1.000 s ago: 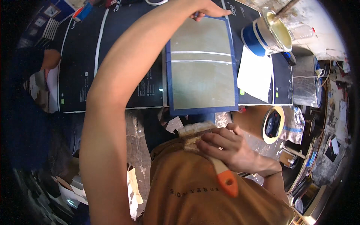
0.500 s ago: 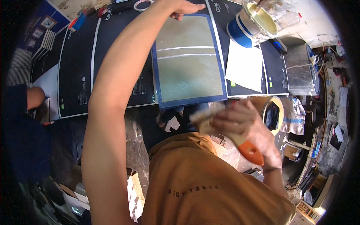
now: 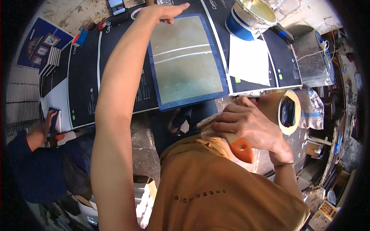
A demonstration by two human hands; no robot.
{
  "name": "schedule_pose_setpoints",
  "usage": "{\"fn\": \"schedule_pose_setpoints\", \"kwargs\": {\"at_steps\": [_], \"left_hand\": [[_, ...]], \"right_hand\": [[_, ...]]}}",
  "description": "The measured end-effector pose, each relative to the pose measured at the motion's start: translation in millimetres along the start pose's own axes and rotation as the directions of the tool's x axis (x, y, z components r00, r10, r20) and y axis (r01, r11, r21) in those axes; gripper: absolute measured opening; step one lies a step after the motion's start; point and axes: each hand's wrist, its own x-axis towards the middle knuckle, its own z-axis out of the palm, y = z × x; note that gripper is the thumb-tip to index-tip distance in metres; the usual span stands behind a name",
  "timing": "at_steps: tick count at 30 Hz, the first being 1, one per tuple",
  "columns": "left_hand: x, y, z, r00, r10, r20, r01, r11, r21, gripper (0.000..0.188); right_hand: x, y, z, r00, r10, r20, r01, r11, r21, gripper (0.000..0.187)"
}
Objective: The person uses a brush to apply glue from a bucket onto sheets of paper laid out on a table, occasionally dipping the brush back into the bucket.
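Note:
In my right hand (image 3: pixel 248 122) is a wide flat brush (image 3: pixel 241 149) with an orange handle end, its bristles pointing left, in front of my body and off the table's near edge. My left hand (image 3: pixel 168 13) reaches across to the far edge of a blue-bordered panel (image 3: pixel 189 79), with fingers stretched out and nothing in them. Whether it touches the panel I cannot tell. Inside the blue border are beige-grey, glossy-looking areas, crossed by two white lines. The panel lies on the black table covering, its near edge by the table's front.
A white-and-blue bucket (image 3: pixel 246 19) of pale liquid stands far right, beside a white sheet (image 3: pixel 249 61). A phone (image 3: pixel 116 6) and a tape roll (image 3: pixel 135 14) lie at the back. Stacked books (image 3: pixel 24 94) and a co-worker's hand (image 3: pixel 49 116) on a dark book are at left.
My right hand and the brush have slowed from a blur and turned slightly. My left hand's fingers have drawn back a little to the left. A co-worker's hand has come into view at left.

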Motion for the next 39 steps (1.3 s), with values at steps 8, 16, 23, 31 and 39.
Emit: {"fn": "schedule_pose_setpoints", "kwargs": {"at_steps": [8,16,23,31,39], "left_hand": [[27,-18,0,0.996,-0.094,0.002,0.094,0.988,-0.126,0.1],[39,-15,-2,0.996,0.052,0.071,-0.046,0.996,-0.077,0.105],[23,19,2,0.996,-0.028,0.087,0.03,0.999,-0.021,0.106],[34,-19,-1,0.999,0.034,-0.008,-0.035,0.993,-0.114,0.099],[27,6,5,0.993,-0.111,0.024,0.111,0.994,0.01,0.104]], "right_hand": [[60,14,41,0.882,-0.044,-0.469,-0.023,0.99,-0.137,0.028],[53,-19,25,0.896,-0.127,-0.426,0.084,0.99,-0.117,0.027],[126,26,78,0.809,-0.106,-0.579,0.022,0.988,-0.15,0.011],[69,-1,28,0.786,-0.203,-0.585,0.206,0.977,-0.062,0.023],[51,84,15,0.91,-0.284,-0.3,0.302,0.953,0.014,0.032]]}}
